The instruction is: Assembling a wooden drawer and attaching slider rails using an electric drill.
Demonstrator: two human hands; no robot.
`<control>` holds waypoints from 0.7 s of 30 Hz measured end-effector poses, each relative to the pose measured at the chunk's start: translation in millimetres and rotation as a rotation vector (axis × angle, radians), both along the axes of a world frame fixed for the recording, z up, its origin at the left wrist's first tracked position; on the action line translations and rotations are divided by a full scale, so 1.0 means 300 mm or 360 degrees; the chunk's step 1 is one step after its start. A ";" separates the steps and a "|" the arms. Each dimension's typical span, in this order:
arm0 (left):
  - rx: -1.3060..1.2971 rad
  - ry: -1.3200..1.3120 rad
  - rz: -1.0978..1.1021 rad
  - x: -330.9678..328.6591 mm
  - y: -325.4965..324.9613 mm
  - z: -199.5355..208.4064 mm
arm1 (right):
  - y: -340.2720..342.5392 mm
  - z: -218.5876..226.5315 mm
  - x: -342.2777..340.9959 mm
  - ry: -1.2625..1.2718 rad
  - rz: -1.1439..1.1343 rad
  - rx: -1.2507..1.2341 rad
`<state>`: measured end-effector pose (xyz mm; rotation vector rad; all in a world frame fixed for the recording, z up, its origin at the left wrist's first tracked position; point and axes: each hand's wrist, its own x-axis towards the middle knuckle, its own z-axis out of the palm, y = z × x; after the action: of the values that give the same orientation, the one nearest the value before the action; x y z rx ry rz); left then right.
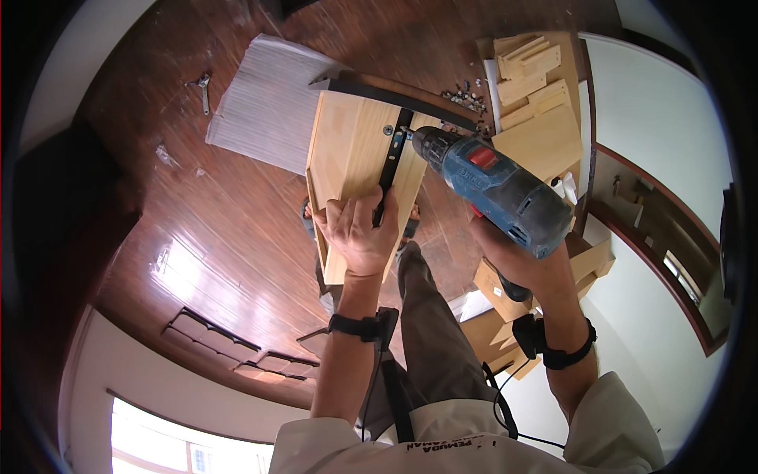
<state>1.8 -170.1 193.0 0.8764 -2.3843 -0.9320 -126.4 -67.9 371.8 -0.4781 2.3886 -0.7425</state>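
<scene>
My left hand [361, 229] presses on a light wooden panel [354, 150] and pins a black metal rail [392, 158] that runs along it. My right hand [517, 261] grips a blue cordless drill [496, 188]. The drill's tip meets the rail near a screw [388, 130] at the rail's upper part. A second black rail [395, 93] curves along the panel's far edge. My legs are under the panel.
A white ribbed sheet [264, 107] lies on the dark wood floor beyond the panel. A metal wrench [204, 88] lies at far left. Loose screws [466, 99] and several wooden pieces [533, 75] sit on cardboard at upper right. More wooden boxes [493, 296] are beside my right leg.
</scene>
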 end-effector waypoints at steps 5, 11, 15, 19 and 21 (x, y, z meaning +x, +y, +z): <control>0.0022 -0.0023 -0.0010 -0.003 0.007 0.010 | 0.023 -0.007 0.004 0.0241 0.0253 0.0154; 0.0034 -0.0032 -0.0006 -0.010 0.004 0.024 | 0.054 -0.018 0.010 0.0379 0.0392 0.0282; 0.0026 -0.0029 -0.0003 -0.007 0.009 0.016 | 0.092 -0.045 0.033 0.0423 0.0355 0.0296; 0.0016 -0.0016 -0.0014 -0.009 0.011 0.020 | 0.088 -0.043 0.018 0.0569 0.0578 0.0324; 0.0007 -0.0015 -0.0010 -0.013 0.007 0.024 | 0.106 -0.046 0.015 0.0464 0.0494 0.0370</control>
<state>-2.2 -168.0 200.1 0.8772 -2.3953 -0.9383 -122.0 -36.1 358.0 -0.8819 2.5387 -0.2672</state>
